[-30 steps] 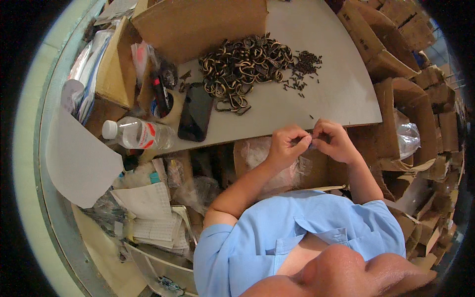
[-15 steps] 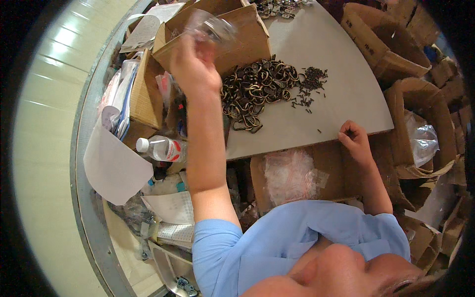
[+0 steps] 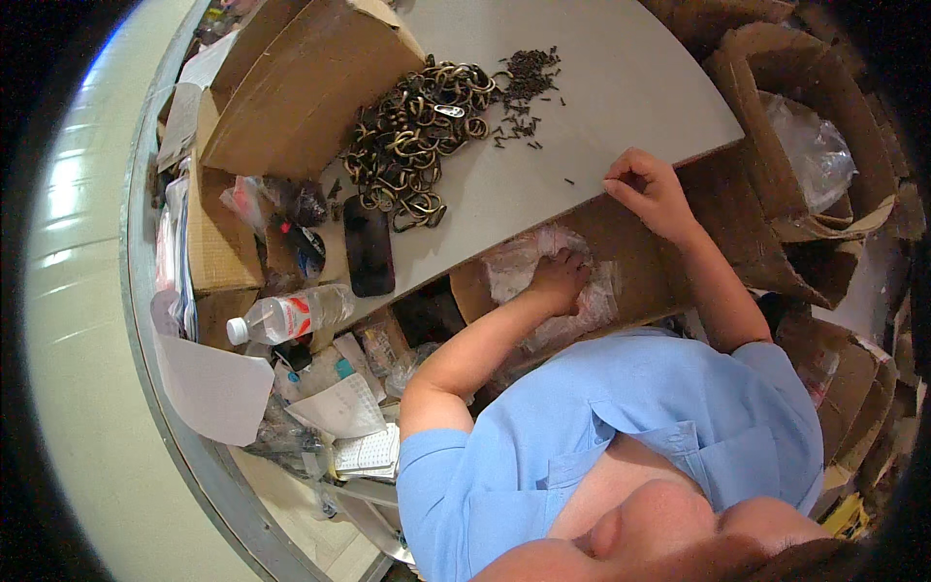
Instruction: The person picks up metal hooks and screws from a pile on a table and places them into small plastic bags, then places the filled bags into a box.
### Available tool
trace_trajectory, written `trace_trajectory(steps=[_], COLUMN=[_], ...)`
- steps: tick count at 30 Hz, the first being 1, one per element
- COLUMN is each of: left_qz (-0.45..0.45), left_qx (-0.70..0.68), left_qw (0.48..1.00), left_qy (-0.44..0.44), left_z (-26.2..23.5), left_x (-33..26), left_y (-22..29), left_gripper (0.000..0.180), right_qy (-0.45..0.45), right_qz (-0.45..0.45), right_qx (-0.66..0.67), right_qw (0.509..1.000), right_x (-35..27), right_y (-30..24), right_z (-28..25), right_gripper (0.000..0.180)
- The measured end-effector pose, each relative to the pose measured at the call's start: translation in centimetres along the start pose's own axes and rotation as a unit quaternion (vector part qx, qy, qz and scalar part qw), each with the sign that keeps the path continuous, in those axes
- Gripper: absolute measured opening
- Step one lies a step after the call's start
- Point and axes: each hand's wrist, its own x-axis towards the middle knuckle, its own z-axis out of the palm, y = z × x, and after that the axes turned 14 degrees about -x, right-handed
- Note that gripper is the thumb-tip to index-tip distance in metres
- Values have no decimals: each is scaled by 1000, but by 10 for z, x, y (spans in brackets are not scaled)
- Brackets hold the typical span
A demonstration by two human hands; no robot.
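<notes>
My left hand (image 3: 561, 283) reaches down onto a pile of clear plastic bags (image 3: 519, 262), its fingers a little apart and partly hidden among them. The bags lie in an open cardboard box (image 3: 640, 267) below the table's front edge. At that edge, my right hand (image 3: 648, 189) is curled with thumb and forefinger together; whatever it may hold cannot be made out. A heap of bronze-coloured metal rings and clasps (image 3: 417, 136) covers part of the table (image 3: 621, 87). Beside it lie many small dark screws (image 3: 529, 73), and one loose screw (image 3: 569, 180) rests closer to my right hand.
On the left stand a large cardboard box (image 3: 310, 97), a clear water bottle (image 3: 291, 315) with a white cap and a dark phone (image 3: 369, 247). Papers (image 3: 218, 383) hang near the left edge. More cardboard boxes (image 3: 805, 126) stand at the right, one holding clear plastic (image 3: 810, 155).
My left hand has come back from above the large cardboard box, where it held something clear and blurred, down to the plastic bags. My right hand stays curled at the table edge. The view has shifted.
</notes>
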Motion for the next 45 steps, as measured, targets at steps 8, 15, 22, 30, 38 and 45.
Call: trace_trajectory(steps=[8, 15, 22, 30, 38, 45], left_qz=[35, -105, 6, 41, -16, -34], left_qx=[-58, -386, -622, -763, -803, -807], left_qw=[998, 916, 769, 624, 532, 472], left_qy=[-9, 28, 145, 164, 269, 353], left_z=[-21, -73, -61, -53, -49, -53], left_x=[-4, -35, -41, -47, -42, -30], left_y=[-26, 10, 13, 3, 19, 42], left_gripper=[18, 25, 27, 25, 23, 24], right_qy=[-23, -263, -262, -335, -234, 18], right_qz=[-77, 8, 99, 228, 73, -189], right_qx=[-81, 55, 187, 281, 163, -150], right_qw=[993, 963, 942, 870, 956, 970], right_x=[-6, -35, -37, -38, -45, -51], right_y=[-11, -5, 3, 3, -20, -45], right_z=[-3, 8, 23, 22, 39, 43], right_gripper=[14, 37, 50, 58, 40, 25])
